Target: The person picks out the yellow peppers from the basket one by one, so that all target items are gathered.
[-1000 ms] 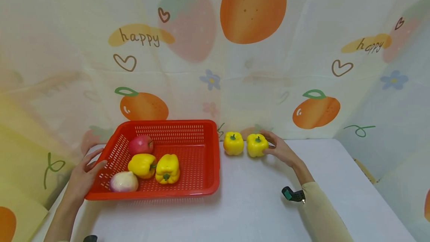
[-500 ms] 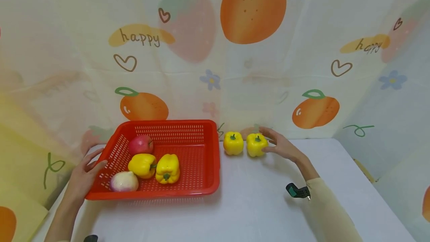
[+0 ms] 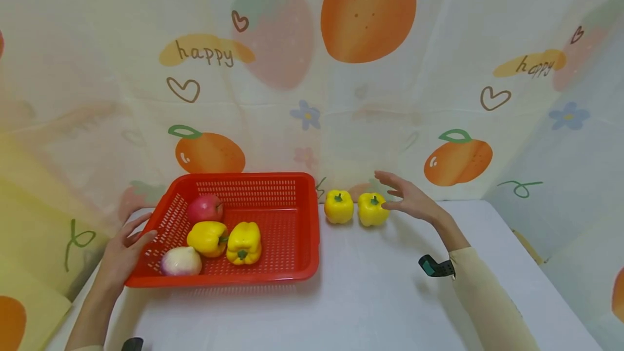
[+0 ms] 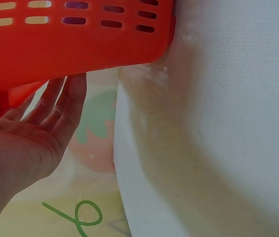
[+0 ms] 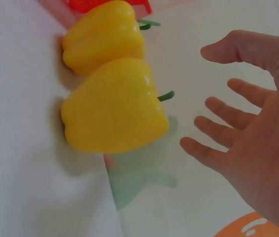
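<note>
My left hand grips the left rim of a red plastic basket, thumb over the edge and fingers along the outside; the left wrist view shows these fingers against the basket wall. Inside the basket are a red apple, two yellow bell peppers, one lying on its side and one with its stem facing me, and a white and purple turnip-like vegetable. Right of the basket, two more yellow bell peppers stand upright. Beside and above the right one, my right hand holds nothing, fingers spread.
A white cloth covers the table. Behind it hangs a fruit-patterned curtain, close to the basket and the standing peppers. A dark wrist camera sticks out from my right sleeve.
My right hand has let go of the right standing pepper and lifted up and away from it. Its fingers have spread. The left hand and basket stay in place.
</note>
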A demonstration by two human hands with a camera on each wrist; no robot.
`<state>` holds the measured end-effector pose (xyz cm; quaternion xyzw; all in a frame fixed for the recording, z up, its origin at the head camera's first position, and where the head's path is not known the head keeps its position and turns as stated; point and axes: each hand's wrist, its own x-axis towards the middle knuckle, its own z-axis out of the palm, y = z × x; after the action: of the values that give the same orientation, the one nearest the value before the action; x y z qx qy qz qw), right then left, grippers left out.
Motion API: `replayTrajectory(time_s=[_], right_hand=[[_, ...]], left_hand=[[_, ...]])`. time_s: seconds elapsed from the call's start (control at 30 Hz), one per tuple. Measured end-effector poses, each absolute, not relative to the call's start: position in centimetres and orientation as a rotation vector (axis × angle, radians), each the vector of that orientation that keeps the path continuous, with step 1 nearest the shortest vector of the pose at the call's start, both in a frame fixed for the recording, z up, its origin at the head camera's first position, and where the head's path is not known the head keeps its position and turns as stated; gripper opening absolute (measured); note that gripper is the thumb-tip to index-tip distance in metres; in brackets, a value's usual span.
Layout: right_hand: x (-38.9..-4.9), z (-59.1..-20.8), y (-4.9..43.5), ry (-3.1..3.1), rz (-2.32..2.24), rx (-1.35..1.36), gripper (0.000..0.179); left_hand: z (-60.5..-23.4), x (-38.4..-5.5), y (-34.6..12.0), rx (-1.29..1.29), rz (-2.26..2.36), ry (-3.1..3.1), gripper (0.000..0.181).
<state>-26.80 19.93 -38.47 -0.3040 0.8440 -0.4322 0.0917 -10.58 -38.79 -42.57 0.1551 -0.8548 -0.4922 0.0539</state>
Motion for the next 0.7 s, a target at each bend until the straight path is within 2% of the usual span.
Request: replayTrajectory(time_s=[0.7], right_hand=[[-26.2, -38.0, 17.6, 2.467, -1.265, -0.91, 0.071]], left_hand=[[-42.2, -10.5, -38.4, 0.508, -1.48, -2.634, 0.068]])
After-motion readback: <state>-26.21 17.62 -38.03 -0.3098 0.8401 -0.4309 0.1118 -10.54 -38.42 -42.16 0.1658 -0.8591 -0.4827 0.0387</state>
